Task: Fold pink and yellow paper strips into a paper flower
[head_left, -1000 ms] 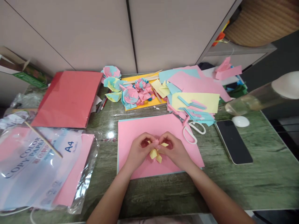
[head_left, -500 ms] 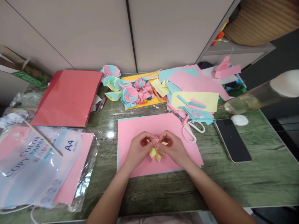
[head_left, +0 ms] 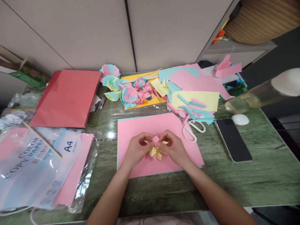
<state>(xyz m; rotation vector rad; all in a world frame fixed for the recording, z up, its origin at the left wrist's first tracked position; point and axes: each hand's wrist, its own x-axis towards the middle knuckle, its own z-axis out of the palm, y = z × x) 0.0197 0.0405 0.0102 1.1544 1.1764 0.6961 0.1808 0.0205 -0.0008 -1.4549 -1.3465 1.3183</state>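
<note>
A small paper flower [head_left: 158, 155] with yellow petals and a pink piece at its top is pinched between my two hands. My left hand [head_left: 140, 149] grips it from the left, thumb and fingers curled together. From the other side my right hand [head_left: 173, 147] holds it with thumb and forefinger. Parts of the flower are hidden behind the fingers. Beneath both hands lies a stack of pink paper [head_left: 131, 128], a blue edge showing under it. White-handled scissors [head_left: 189, 133] rest at the stack's upper right corner.
Finished paper flowers [head_left: 130, 94] and a yellow sheet [head_left: 153, 101] sit at the back. Paper scraps [head_left: 199, 103] spread to their right. A phone [head_left: 233, 140], a white mouse [head_left: 240, 119] and a clear bottle [head_left: 248, 100] stand right. Left are a red folder [head_left: 67, 98] and a copy paper bag [head_left: 44, 168].
The pink piece at the flower's top now shows more clearly between the fingertips. Both hands stay in nearly the same place, and the view has shifted very slightly.
</note>
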